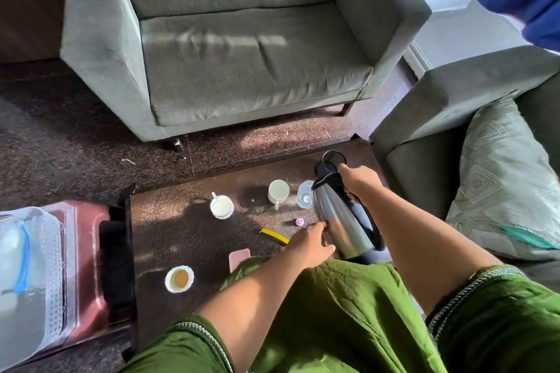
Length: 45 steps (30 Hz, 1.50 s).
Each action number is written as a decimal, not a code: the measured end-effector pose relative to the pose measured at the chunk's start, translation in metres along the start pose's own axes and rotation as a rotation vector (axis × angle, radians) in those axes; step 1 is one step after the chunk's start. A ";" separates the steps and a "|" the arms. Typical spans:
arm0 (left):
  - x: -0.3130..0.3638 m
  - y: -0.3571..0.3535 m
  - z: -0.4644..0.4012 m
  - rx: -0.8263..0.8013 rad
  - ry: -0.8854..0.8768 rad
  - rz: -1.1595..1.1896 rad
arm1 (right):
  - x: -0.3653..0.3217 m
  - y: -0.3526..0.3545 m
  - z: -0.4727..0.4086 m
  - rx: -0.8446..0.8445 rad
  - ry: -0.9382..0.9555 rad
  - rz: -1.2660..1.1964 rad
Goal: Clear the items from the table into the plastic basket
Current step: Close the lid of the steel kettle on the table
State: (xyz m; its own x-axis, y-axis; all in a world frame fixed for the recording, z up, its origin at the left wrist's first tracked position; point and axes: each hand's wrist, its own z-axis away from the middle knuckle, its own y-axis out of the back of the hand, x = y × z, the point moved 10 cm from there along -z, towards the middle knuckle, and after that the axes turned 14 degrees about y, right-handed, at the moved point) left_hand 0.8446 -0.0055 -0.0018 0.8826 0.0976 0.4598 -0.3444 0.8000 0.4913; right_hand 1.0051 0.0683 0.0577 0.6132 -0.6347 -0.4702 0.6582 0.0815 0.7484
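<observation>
Lifting: steel flask [341,221], tilted, spout end away from the person, base toward the lap.
Right hand [360,183]: grip wrapped round the flask's black handle at the top.
Left hand [309,244]: fingers straight, pressed against the flask's lower body, steadying.
Flask position: over the tabletop [181,221], at its right end.
Plastic basket [33,266]: well left of the flask, past the tabletop's left edge.
Judgement: the carry runs leftward, across the cups.

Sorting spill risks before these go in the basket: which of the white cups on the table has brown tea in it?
The scalloped white cup nearest the person, at the table's left front, holds brown liquid. The cup with the spoon looks milky white; the handled mug shows no brown.
</observation>
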 end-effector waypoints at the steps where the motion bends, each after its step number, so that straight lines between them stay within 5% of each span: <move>1: 0.000 0.000 0.000 0.003 -0.002 -0.003 | -0.001 0.000 0.000 -0.001 0.001 0.006; 45: 0.003 -0.021 0.003 0.090 0.010 0.117 | 0.008 -0.007 0.005 -0.022 0.073 -0.015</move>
State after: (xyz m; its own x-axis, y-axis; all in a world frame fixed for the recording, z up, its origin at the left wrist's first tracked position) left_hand 0.8534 -0.0236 -0.0091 0.8376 0.1933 0.5109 -0.4721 0.7268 0.4989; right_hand 1.0032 0.0593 0.0509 0.6327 -0.5786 -0.5147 0.6766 0.0898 0.7308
